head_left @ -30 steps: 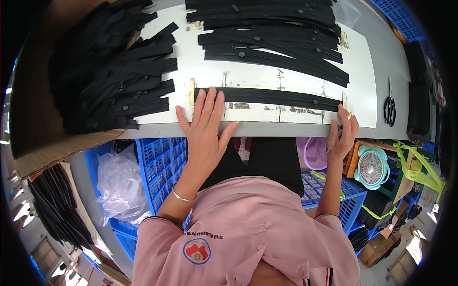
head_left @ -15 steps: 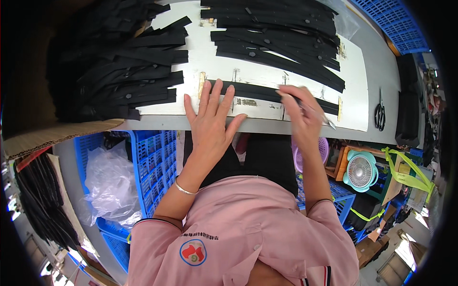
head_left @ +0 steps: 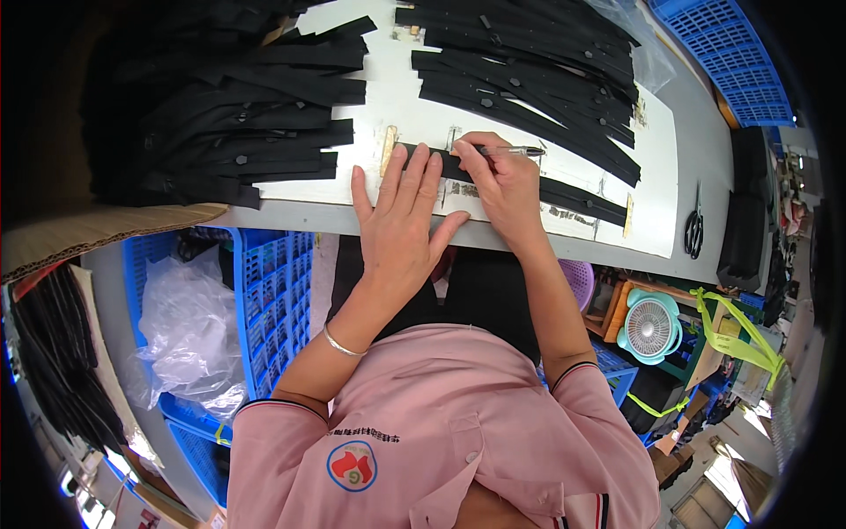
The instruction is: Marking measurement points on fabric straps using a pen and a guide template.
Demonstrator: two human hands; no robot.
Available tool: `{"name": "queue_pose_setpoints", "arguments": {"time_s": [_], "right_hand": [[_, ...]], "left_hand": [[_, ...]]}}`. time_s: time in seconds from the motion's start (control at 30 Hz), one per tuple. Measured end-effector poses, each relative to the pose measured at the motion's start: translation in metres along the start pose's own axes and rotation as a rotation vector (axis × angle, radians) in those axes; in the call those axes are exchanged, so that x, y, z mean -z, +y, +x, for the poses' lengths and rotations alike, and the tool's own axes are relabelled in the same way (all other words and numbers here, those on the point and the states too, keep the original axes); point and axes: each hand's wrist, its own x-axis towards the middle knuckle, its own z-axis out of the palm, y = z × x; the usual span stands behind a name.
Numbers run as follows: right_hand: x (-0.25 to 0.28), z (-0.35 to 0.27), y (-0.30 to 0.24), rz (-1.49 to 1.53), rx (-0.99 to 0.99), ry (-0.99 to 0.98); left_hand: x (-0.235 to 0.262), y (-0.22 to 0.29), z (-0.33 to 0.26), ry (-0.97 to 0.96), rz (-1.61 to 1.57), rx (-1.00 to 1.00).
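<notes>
A long black fabric strip (head_left: 577,199) lies across a white board (head_left: 656,167) near the table's front edge. My left hand (head_left: 398,216) rests flat with fingers spread, its fingertips pressing the strip's left end beside a piece of yellowish tape (head_left: 389,152). In my right hand (head_left: 504,189) is a pen (head_left: 520,151), its clear barrel pointing right. That hand rests over the strip, just right of my left fingertips; the pen's tip is hard to make out. Dark marks (head_left: 463,189) stain the board around the strip.
More black strips (head_left: 529,88) lie at the board's far side, with a big heap (head_left: 291,115) to the left. Black-handled scissors (head_left: 694,231) lie at the right. Below the table are a blue crate (head_left: 273,309) holding clear plastic (head_left: 189,326) and a turquoise fan (head_left: 650,328).
My right hand has moved left along the strip, from its right half to beside my left fingers, and the pen has turned. My left hand stays flat on the strip's left end.
</notes>
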Motion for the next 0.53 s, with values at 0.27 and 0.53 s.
{"name": "queue_pose_setpoints", "arguments": {"time_s": [0.27, 0.53], "right_hand": [[-0.001, -0.001, -0.003, -0.014, 0.011, 0.036], [0.009, -0.005, 0.003, 0.009, 0.023, -0.114]], "left_hand": [[0.0, -0.001, 0.0, -0.033, 0.01, 0.013], [0.0, 0.001, 0.002, -0.013, 0.005, -0.004]]}}
